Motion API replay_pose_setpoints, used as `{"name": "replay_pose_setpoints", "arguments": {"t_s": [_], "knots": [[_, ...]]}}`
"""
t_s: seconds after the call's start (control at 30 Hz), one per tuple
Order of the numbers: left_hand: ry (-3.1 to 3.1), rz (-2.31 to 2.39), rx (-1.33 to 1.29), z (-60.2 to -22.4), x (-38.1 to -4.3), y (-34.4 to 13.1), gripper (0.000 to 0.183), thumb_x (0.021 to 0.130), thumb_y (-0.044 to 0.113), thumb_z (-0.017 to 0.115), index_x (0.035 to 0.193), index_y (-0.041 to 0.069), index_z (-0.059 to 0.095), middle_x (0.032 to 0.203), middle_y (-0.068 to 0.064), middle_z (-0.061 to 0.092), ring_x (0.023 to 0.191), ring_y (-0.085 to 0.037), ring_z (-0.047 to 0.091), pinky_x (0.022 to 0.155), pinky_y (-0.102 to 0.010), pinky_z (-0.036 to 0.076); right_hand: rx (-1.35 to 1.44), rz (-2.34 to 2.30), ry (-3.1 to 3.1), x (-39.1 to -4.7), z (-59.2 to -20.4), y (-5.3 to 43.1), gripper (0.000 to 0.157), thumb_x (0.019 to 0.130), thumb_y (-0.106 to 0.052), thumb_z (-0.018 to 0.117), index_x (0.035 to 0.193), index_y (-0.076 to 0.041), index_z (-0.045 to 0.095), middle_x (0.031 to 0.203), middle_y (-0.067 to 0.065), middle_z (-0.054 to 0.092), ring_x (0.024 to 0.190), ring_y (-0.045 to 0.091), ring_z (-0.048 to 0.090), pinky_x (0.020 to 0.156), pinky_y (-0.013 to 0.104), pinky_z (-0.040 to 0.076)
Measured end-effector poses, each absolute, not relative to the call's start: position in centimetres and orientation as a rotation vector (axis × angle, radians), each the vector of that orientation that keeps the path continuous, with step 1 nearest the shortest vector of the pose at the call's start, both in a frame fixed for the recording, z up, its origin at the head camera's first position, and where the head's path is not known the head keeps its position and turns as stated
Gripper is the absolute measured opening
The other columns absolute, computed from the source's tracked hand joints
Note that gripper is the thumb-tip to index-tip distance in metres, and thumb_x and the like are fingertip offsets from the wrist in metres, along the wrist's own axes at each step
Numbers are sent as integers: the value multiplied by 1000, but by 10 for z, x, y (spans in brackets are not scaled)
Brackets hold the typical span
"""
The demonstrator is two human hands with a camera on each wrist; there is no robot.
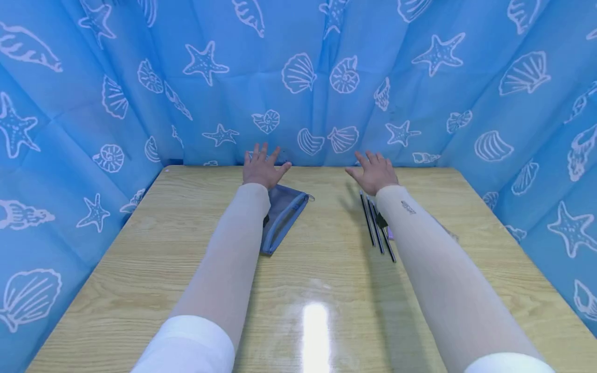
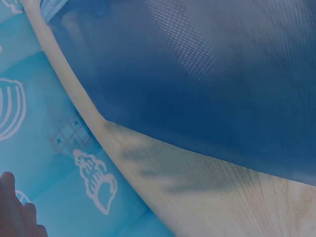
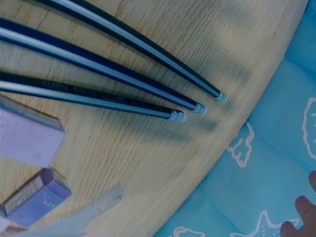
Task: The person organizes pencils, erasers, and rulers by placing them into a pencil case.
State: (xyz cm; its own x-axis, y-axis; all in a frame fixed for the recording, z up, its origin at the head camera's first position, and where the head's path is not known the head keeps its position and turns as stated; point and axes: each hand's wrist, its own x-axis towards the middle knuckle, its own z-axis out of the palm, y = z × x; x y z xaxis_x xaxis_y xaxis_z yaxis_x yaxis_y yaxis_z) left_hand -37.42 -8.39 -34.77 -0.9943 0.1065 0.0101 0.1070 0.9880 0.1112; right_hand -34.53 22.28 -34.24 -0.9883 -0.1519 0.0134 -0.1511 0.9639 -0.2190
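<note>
In the head view, a person in pale sleeves reaches both arms out over the wooden table (image 1: 140,269), towards the shell-and-starfish curtain (image 1: 326,103). The left hand (image 1: 263,168) is spread wide, its fingers straight and gripping nothing; the right hand (image 1: 373,173) is just as wide and holds nothing either. I see the blue mesh zipper pouch (image 1: 281,199) lying below the left hand, on the person's side of it, partly behind the forearm, with a pull ring (image 1: 311,197) at its corner. Three striped pencils (image 1: 375,226) lie side by side below the right hand, near its wrist. In the left wrist view, the pouch spreads large over the wood, well apart from the fingertips at the corner. In the right wrist view, the pencils' metal-banded ends point towards the table's edge on the hand's side; beyond them lie a lilac block (image 3: 27,133), a small purple-sleeved eraser (image 3: 37,197) and a clear ruler (image 3: 94,208), all apart from the fingers.
</note>
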Motion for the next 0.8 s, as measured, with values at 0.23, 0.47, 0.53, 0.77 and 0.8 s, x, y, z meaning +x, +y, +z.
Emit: {"name": "replay_pose_setpoints", "arguments": {"t_s": [0.23, 0.47, 0.53, 0.77, 0.8], "knots": [[-3089, -320, -264, -349, -370, -97, 69, 100, 66, 24, 157, 27, 24, 159, -12, 30, 145, -35, 30, 118, -55, 28, -173, -515, 3075, -339, -348, 226, 73, 102, -47, 41, 160, -18, 7, 155, 24, 30, 139, 44, 34, 111, 64, 33], [-2970, -495, -378, -365, -342, -112, 41, 102, 46, 46, 119, 17, 69, 105, -3, 72, 77, -19, 67, 64, -39, 57, -115, -723, 3030, -309, -369, 232, 59, 101, -27, 50, 151, -3, 30, 104, 18, 63, 81, 29, 62, 70, 42, 52], [-2953, -566, -393, -371, -331, -114, 34, 101, 42, 50, 114, 18, 70, 99, -2, 72, 74, -17, 65, 64, -37, 56, -104, -746, 2995, -299, -376, 233, 58, 101, -26, 51, 150, -1, 30, 105, 18, 63, 80, 26, 62, 68, 38, 52], [-2898, -816, -455, -389, -301, -111, 24, 97, 39, 59, 108, 21, 72, 85, 3, 69, 60, -16, 56, 53, -33, 47, -111, -775, 2932, -279, -388, 236, 49, 99, -21, 54, 139, 5, 45, 108, 22, 66, 74, 24, 64, 63, 33, 50], [-2895, -829, -458, -390, -298, -109, 25, 97, 40, 59, 108, 22, 71, 84, 4, 68, 59, -16, 55, 52, -32, 46, -113, -770, 2935, -278, -388, 237, 47, 99, -21, 54, 137, 6, 48, 108, 22, 67, 75, 23, 63, 62, 32, 50]]}}
